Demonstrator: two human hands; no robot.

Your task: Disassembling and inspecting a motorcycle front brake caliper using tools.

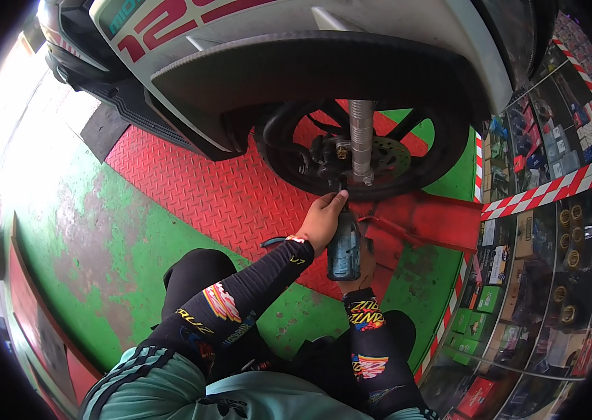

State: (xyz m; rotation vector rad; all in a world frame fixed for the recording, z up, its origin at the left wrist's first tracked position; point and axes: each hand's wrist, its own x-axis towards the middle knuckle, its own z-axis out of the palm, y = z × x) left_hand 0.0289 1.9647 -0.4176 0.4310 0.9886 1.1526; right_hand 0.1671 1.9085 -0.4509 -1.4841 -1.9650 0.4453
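Note:
A teal and black cordless impact wrench (344, 250) points away from me toward a motor scooter's front wheel (458, 143). My right hand (360, 271) is closed round its grip, partly hidden beneath the tool's body. With thumb and fingers, my left hand (322, 220) pinches the tool's nose near its dark socket end. That end reaches the lower part of the brake caliper (329, 155), beside the silver fork leg (361, 140). Whether it sits on a bolt I cannot tell. Behind the fork shows the brake disc (395, 155).
The scooter's white front body panel (352, 15) and dark fender (310, 66) overhang the wheel. Under it lies a red checkered metal ramp (191, 185) on a green floor (128, 224). At right stands a glass display case (520, 280) edged with red-white tape.

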